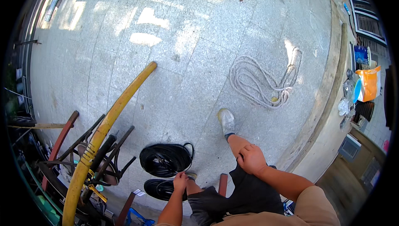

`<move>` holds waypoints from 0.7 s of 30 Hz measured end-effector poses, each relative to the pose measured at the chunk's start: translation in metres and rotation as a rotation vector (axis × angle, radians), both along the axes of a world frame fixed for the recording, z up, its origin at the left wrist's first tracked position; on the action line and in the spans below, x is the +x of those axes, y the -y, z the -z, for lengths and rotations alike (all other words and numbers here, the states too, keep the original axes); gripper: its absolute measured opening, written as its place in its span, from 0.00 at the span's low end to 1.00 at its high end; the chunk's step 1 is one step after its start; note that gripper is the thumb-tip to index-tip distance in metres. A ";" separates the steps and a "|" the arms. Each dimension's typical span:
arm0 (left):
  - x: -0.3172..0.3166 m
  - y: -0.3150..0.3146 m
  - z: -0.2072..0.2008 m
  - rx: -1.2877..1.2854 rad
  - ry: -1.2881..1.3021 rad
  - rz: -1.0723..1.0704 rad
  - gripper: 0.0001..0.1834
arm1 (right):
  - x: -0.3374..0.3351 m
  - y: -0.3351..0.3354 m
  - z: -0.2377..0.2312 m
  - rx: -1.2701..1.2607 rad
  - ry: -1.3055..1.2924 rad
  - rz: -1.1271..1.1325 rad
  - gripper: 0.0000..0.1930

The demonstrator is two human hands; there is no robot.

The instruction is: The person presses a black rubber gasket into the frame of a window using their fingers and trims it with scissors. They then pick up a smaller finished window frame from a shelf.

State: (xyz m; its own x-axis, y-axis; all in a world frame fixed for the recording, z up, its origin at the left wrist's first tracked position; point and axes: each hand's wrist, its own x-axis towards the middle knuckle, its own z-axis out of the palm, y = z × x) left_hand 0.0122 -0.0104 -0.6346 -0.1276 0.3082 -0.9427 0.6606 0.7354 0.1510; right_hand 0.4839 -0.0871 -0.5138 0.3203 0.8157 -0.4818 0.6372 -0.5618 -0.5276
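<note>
Two coils of black cable lie on the paving by my left foot: a larger upper coil (163,161) and a lower coil (158,189). At the lower right edge of the larger coil is my left hand (180,180), its fingers drawn together. What they pinch is too small to make out, though a thin black strand shows beside them. My right hand (250,159) rests on my right knee with its fingers curled, holding nothing. A long loop of pale rope (253,82) lies on the ground ahead of my right shoe (226,121).
A thick yellow bent pole (118,107) leans across metal chair frames (112,155) at my left. On the right, a stone ledge (338,60) borders the paving, with an orange bag (369,84) and a blue tub (361,54) beyond it. A reddish bar (223,184) stands between my legs.
</note>
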 end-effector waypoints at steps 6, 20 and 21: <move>0.155 -0.120 -0.105 0.307 -0.036 0.070 0.14 | 0.064 -0.021 0.026 -0.003 -0.004 0.141 0.10; 0.331 -0.308 -0.171 -0.477 -0.077 0.561 0.20 | 0.315 0.111 -0.121 -0.848 0.025 0.458 0.20; 0.379 -0.358 -0.155 -0.440 -0.038 0.752 0.21 | 0.340 0.092 -0.136 -0.849 0.039 0.552 0.20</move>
